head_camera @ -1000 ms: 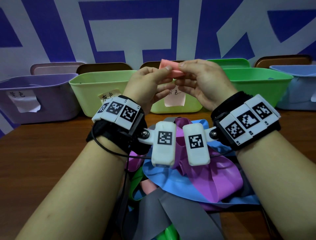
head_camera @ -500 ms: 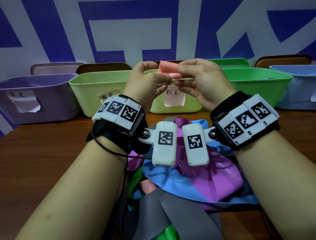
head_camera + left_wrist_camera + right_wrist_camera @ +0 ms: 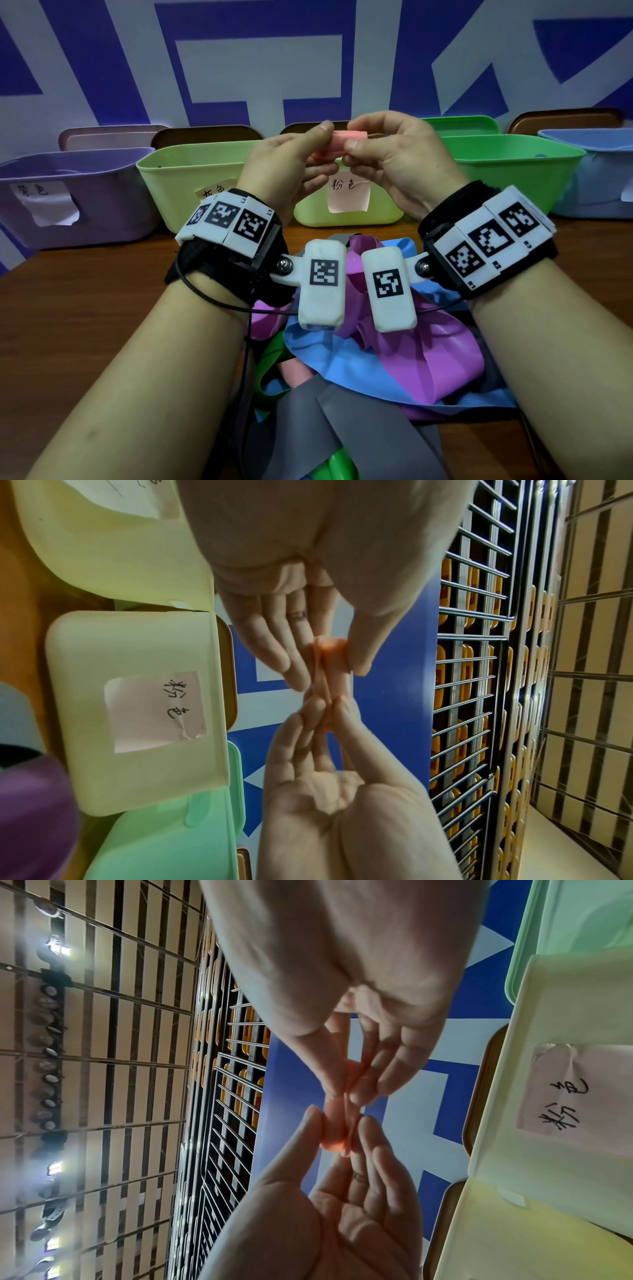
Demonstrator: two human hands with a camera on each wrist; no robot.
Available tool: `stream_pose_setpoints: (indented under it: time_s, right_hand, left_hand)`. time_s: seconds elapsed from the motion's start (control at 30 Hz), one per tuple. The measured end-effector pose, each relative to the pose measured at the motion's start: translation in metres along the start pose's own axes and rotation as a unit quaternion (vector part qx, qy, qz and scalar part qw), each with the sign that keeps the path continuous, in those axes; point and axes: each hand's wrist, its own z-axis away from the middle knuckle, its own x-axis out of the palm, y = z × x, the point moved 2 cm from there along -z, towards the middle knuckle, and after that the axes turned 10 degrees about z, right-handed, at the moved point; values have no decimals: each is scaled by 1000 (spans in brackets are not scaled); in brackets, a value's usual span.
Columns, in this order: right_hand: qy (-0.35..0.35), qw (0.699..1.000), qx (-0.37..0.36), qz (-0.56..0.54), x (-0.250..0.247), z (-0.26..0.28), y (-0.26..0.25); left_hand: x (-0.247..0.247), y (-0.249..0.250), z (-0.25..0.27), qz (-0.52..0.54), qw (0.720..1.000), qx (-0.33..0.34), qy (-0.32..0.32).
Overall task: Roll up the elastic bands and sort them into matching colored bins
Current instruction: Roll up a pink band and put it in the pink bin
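Note:
Both hands hold a small rolled pink band [image 3: 337, 145] in the air above the table. My left hand [image 3: 320, 147] pinches its left end between thumb and fingers, and my right hand [image 3: 356, 137] pinches the right end. In the left wrist view the pink roll [image 3: 330, 661] sits between the left thumb and fingers, and the right fingertips [image 3: 316, 707] touch its lower end. In the right wrist view the roll [image 3: 334, 1134] lies between both hands. Just behind and below stands the pale yellow-green bin with a pink label [image 3: 383, 209].
A loose pile of blue, purple, grey, green and pink bands [image 3: 394, 363] lies on the wooden table under my wrists. Along the back stand a purple bin [image 3: 102, 205], a yellow-green bin [image 3: 178, 185], a green bin [image 3: 513, 171] and a blue bin [image 3: 599, 178].
The pink roll has turned a little between the fingers and the left thumb now lies over its top. Both hands stay in about the same place.

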Motion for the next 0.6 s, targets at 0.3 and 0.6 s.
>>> stream_pose_setpoints:
  time_s: [0.3, 0.6]
  right_hand:
    - [-9, 1000, 1, -22, -1, -2, 2]
    - [-17, 1000, -5, -19, -3, -3, 3]
  left_hand:
    - [0, 3, 3, 10, 999, -4, -37]
    - [-1, 9, 9, -31, 997, 27, -64]
